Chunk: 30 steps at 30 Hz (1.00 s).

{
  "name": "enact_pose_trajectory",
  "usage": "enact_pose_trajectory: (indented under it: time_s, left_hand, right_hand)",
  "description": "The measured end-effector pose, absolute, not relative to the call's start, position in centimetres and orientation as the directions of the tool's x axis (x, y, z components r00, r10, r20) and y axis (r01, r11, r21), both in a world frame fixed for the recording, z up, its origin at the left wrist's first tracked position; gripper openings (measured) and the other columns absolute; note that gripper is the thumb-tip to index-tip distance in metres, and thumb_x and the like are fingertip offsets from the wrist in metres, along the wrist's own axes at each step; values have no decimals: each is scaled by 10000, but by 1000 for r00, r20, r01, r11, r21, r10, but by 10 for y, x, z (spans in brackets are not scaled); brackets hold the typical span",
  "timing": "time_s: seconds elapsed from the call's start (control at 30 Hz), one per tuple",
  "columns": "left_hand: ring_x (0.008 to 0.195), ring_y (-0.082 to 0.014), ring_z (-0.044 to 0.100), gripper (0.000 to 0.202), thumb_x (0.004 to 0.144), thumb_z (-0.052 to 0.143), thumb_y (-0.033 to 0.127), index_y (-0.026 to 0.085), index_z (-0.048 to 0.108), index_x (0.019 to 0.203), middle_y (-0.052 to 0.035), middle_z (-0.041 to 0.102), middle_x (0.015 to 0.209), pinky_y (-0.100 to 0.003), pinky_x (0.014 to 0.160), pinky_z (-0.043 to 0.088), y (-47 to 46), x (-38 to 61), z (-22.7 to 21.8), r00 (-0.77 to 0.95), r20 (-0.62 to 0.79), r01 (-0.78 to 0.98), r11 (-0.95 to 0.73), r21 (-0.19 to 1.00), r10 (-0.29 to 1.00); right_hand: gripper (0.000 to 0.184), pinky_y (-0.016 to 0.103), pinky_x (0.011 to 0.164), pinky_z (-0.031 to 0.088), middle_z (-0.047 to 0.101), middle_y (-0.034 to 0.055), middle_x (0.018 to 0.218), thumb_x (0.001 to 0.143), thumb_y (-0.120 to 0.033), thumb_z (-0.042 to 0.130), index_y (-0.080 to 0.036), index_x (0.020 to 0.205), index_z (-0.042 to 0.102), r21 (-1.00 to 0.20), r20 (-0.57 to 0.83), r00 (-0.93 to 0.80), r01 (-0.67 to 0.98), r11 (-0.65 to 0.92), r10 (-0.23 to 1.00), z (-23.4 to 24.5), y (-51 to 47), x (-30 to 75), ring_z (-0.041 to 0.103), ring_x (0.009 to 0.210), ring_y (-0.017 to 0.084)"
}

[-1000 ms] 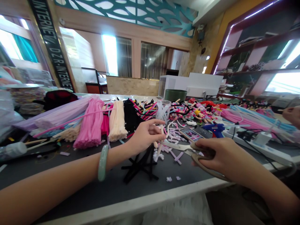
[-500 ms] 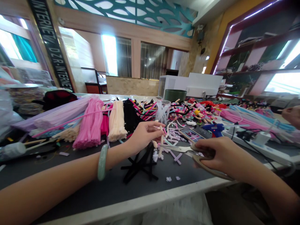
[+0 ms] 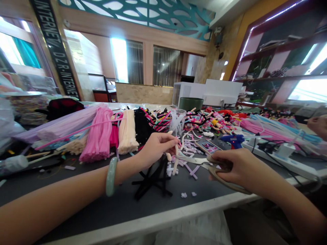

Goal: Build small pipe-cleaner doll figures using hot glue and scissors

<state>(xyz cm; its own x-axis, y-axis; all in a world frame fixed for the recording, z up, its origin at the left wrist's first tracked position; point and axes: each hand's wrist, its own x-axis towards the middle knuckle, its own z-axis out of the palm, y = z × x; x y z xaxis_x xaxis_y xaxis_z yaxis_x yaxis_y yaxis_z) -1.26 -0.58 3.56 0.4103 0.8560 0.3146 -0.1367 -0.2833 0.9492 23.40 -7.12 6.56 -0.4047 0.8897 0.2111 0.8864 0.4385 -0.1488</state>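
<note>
Between thumb and fingers, my left hand point(image 3: 159, 147) pinches a cream pipe cleaner point(image 3: 175, 163) that hangs down from the fingertips. My right hand point(image 3: 238, 168) is wrapped round the handles of a pair of scissors point(image 3: 195, 160). Their blades point left and reach the cream pipe cleaner just below my left fingertips; whether they touch it I cannot tell. Below my left hand lie crossed black pipe cleaner pieces point(image 3: 153, 182). Short lilac pieces point(image 3: 190, 148) are scattered behind the blades.
Bundles of pink pipe cleaners point(image 3: 97, 132), cream pipe cleaners point(image 3: 128, 131) and black ones stand at the left. A blue glue gun point(image 3: 233, 140), a white power strip point(image 3: 286, 161) and cables lie right. Behind are a clear cup point(image 3: 177, 120) and a colourful heap point(image 3: 217, 122). Another person's hand point(image 3: 318, 126) shows far right.
The scissors' handles have come closer together and the blades have narrowed at the cream pipe cleaner. Its hanging end is more curved. My left fingers have shifted slightly.
</note>
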Motion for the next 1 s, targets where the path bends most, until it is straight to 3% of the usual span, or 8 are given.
enact_pose_trajectory:
  time_s: [0.37, 0.6, 0.73, 1.0]
  left_hand:
    - [585, -87, 602, 168, 762, 668, 257, 98, 689, 810, -20, 655, 695, -206, 576, 498, -3, -12, 35, 345, 290, -154, -251, 956, 893]
    - [613, -108, 615, 171, 776, 640, 238, 90, 679, 853, -39, 654, 730, -238, 607, 510, -4, -10, 34, 372, 266, -172, -215, 961, 890]
    - [590, -92, 614, 125, 807, 588, 180, 97, 655, 873, -43, 649, 803, -258, 625, 519, -5, -8, 33, 374, 206, -198, -139, 970, 904]
    - [598, -101, 619, 71, 807, 578, 132, 97, 631, 839, -22, 617, 722, -264, 634, 513, -11, -7, 40, 361, 158, -222, -80, 972, 919]
  right_hand:
    - [162, 219, 479, 297, 499, -36, 548, 708, -355, 644, -194, 695, 648, -214, 56, -487, 847, 486, 872, 67, -73, 230, 399, 522, 103]
    - [304, 223, 491, 318, 501, -30, 571, 677, -474, 672, -183, 763, 660, -321, 176, -375, 852, 413, 910, 67, -71, 232, 396, 543, 109]
    - [301, 234, 485, 333, 520, -21, 579, 651, -474, 692, -191, 751, 670, -362, 168, -384, 833, 419, 908, 65, -70, 230, 419, 544, 121]
    - [264, 223, 507, 319, 528, -26, 587, 699, -458, 654, -199, 749, 668, -334, 101, -415, 842, 424, 904, 60, -66, 228, 428, 554, 112]
